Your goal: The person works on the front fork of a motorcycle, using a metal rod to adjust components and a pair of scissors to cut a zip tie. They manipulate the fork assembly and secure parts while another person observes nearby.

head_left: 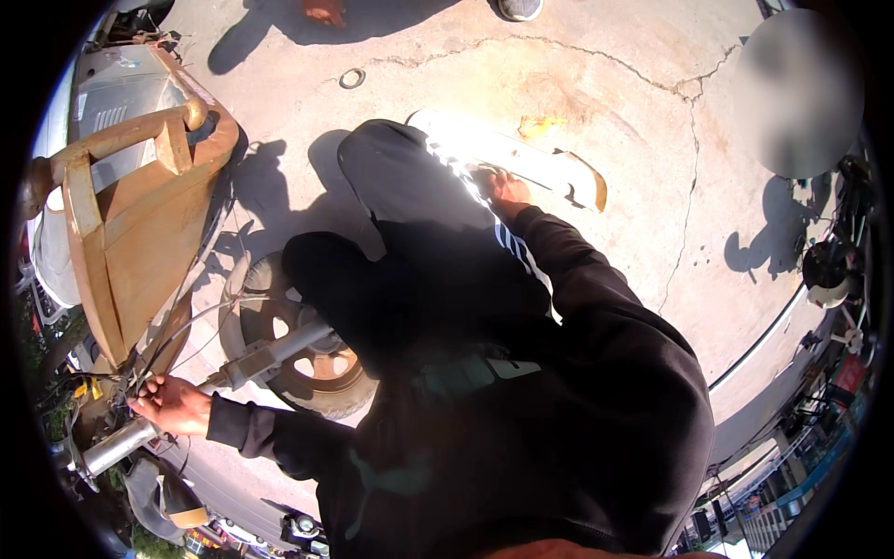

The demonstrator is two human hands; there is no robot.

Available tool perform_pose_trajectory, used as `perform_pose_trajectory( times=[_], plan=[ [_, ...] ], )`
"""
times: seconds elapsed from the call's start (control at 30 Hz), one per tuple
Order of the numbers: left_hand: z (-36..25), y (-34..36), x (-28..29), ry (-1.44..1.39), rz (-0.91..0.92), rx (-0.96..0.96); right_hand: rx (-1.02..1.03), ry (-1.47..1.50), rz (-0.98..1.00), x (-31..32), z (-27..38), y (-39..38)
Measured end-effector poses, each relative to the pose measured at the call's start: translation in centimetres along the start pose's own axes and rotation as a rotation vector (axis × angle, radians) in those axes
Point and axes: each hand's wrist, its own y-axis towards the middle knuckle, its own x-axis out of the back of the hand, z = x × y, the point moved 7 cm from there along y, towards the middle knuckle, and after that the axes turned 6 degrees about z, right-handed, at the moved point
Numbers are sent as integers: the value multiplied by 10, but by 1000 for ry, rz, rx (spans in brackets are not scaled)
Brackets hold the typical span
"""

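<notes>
Presently, in the head view, the left hand (172, 406), fingers curled, is positioned at the dark cables (140, 377) beside the metal fork tube (119, 447); whether it grips a cable cannot be told. The wheel (303, 384) is located at the fork tube's far end. The right hand (508, 189) is at the edge of the white curved panel (548, 166), lying on the concrete (633, 121); its grip cannot be determined.

Glossy white elongated panel (548, 168), brown at one end, rests on cracked pale concrete ground (615, 102); slim dark cables (140, 369) cluster beside a slanted silver metal tube (119, 447).
</notes>
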Motion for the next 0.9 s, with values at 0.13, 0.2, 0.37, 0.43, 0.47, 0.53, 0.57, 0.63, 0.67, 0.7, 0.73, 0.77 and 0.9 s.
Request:
perform_pose_trajectory(
  times=[0.13,0.2,0.37,0.43,0.47,0.53,0.57,0.63,0.67,0.7,0.73,0.77,0.9],
  plan=[
    [2,6,-36,47,-3,-9,-36,-16,-172,-29,-2,53],
    [-1,-6,-22,90,-89,-5,59,-116,-78,-27,8,47],
    [5,-29,-20,-3,-91,-26,296,-62,-99,7,-18,1],
    [0,-33,-36,-26,-105,-79,92,48,-231,49,-43,-25],
    [2,-37,-46,12,-189,-76,-91,222,28,81,-40,-32],
    [0,-25,-57,-53,-176,-90,-7,816,-213,38,-119,-11],
    [-3,-34,-56,-43,-214,-103,196,1055,-252,70,-80,3],
    [-9,-46,-45,-67,-288,-101,409,1210,-184,177,25,-28],
    [-9,-46,-45,-82,-286,-91,399,1193,-66,198,66,-29],
    [-2,-44,-43,-118,-295,-77,387,1064,-2,228,122,-40],
    [-5,-44,-49,-119,-300,-81,544,1028,38,244,173,-44],
    [-4,-43,-53,-135,-277,-64,761,963,68,262,231,-57],
    [-9,-43,-60,-249,-206,-57,911,1044,676,279,403,-94]
  ],
)
